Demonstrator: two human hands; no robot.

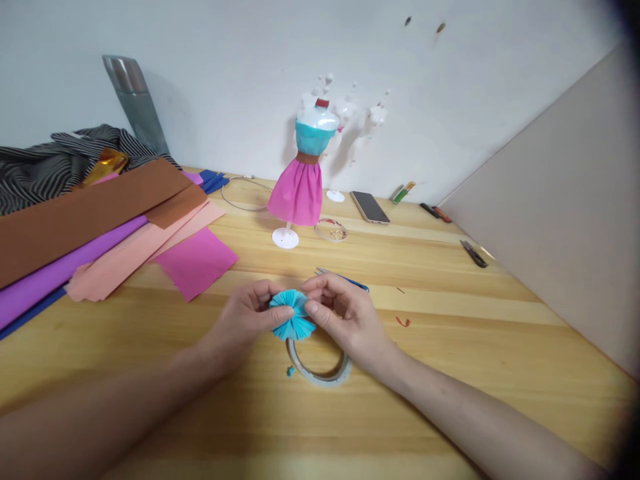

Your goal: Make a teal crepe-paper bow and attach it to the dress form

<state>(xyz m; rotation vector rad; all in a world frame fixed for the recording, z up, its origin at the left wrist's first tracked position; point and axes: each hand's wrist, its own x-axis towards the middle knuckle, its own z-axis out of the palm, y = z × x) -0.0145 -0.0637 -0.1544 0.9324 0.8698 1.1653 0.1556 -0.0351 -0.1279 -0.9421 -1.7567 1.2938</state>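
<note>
Between my hands is a round blue pleated paper rosette [295, 328], fanned out in folds. My left hand [245, 313] pinches it, thumb across its middle. On its right edge, the thumb and fingertips of my right hand [345, 313] close on the paper. Just below lies a roll of tape [320, 381], partly covered by the rosette and my right hand. A small blue scrap [291, 371] sits at the roll's left. Behind my right hand, scissors or tweezers with a blue handle [357, 285] are partly hidden.
A small dress form [307, 180] in a blue top and pink skirt stands near the wall. Coloured paper sheets [100, 207], striped cloth [30, 170] and a bottle [137, 103] are at left. A phone [370, 207] and a cutter knife [473, 253] lie at right.
</note>
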